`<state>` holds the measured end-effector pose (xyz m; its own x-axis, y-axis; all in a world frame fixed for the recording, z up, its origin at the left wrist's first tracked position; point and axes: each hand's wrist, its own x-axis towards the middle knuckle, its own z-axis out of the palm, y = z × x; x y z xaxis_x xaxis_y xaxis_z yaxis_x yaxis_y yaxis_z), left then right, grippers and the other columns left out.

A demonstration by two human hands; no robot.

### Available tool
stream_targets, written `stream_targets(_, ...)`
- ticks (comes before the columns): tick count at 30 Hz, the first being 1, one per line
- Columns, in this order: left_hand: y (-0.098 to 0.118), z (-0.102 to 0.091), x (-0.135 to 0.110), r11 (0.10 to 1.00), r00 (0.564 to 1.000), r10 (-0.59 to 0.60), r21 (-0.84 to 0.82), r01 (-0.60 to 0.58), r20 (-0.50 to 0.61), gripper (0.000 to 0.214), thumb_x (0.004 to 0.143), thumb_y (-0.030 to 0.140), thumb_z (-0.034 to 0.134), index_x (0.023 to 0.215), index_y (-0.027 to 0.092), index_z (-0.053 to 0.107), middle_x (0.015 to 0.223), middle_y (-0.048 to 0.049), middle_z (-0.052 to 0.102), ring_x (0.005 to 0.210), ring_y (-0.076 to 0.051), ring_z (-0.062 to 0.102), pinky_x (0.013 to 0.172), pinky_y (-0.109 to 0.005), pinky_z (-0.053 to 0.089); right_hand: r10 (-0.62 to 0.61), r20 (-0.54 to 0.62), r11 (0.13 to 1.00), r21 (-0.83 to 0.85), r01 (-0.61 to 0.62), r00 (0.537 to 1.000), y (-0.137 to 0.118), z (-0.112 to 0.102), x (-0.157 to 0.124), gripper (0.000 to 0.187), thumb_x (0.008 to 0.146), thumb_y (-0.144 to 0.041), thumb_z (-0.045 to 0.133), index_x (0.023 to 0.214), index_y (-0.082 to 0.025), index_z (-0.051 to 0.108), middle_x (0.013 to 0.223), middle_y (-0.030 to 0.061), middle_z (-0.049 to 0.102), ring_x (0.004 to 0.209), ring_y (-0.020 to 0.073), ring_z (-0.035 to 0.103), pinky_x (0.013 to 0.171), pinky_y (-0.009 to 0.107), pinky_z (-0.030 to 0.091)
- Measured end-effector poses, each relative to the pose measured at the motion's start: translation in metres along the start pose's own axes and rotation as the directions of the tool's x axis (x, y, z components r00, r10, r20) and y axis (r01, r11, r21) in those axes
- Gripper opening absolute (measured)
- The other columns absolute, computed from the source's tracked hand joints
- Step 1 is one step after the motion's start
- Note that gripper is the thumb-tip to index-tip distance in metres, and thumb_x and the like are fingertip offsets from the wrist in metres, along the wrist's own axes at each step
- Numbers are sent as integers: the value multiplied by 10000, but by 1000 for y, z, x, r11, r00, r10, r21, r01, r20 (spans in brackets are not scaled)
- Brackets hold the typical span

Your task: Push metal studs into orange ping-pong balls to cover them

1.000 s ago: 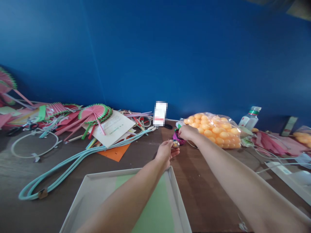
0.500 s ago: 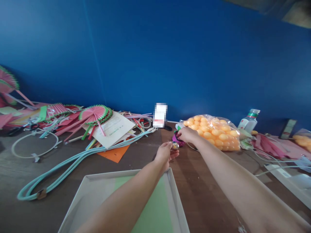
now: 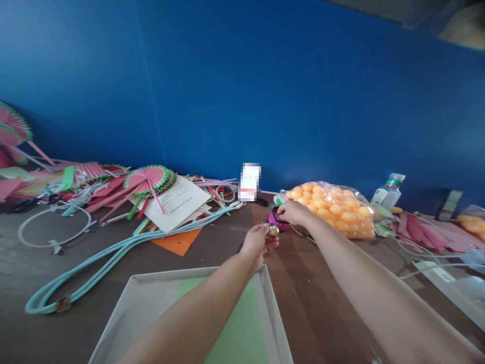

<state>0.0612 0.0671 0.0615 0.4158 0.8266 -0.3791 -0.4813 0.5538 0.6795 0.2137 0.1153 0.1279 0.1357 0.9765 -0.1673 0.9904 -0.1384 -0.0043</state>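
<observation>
My left hand (image 3: 254,243) is closed, pinching a small shiny silver-and-gold round piece (image 3: 273,230) between thumb and fingers. Just beyond it, on the brown table, lies a small purple pouch (image 3: 273,219) with a dark opening and some green near its top. The fingers of my right hand (image 3: 294,212) are bent together at that pouch's upper edge; their tips are partly hidden. Below my left forearm is a shallow white tray (image 3: 270,298) with a pale green sheet (image 3: 242,323) in it.
A clear bag of orange balls (image 3: 337,212) lies right of my hands, with a bottle (image 3: 388,192) behind. Looped light-blue tubing (image 3: 113,247), paper fans (image 3: 148,181), a printed sheet (image 3: 178,202) and an orange paper (image 3: 180,241) lie left. A blue wall (image 3: 242,91) rises behind.
My right hand has shifted slightly downward at the purple pouch. The left hand keeps its hold on the shiny round piece, almost unmoved.
</observation>
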Motion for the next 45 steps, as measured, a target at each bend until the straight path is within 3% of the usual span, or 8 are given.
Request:
stream_targets(10,-2,-1,3,1000,1000,-4,7,4,-5,104,857,236,516,886,137,530,731,-41,599,562,-108,605,579,-255,528,5,15,999,-43,-4,1000,-16,1,2,193,666,-168,608,742,-290,737,791,2,701,732,182,615,555,245,374)
stream_targets(18,-2,-1,5,1000,1000,-7,8,7,5,87,854,227,514,864,142,526,713,-31,585,565,-111,602,576,-258,524,-18,-13,999,-33,17,1000,-9,8,5,198,693,-210,598,823,-287,725,812,-7,683,711,161,593,543,234,359)
stream_targets(29,1,1,0,1000,1000,-19,21,19,10,85,866,213,488,889,138,519,727,-31,588,559,-106,602,569,-246,513,-48,-14,999,12,48,999,-6,11,10,163,656,-158,580,645,-262,705,608,-25,619,581,135,538,485,232,299)
stream_targets(38,0,0,1,1000,1000,-23,20,23,15,90,866,221,494,892,139,520,728,-31,591,562,-106,607,551,-232,513,-84,-171,972,201,119,982,11,15,4,114,708,-303,600,717,-250,701,762,-21,695,700,150,604,582,226,388)
stream_targets(45,-1,-1,5,999,999,-34,19,34,-8,99,868,226,488,892,136,522,716,-32,599,549,-106,606,548,-238,518,12,-299,918,382,108,954,15,27,-4,108,772,-272,531,741,-227,624,574,-7,656,568,157,615,529,237,419)
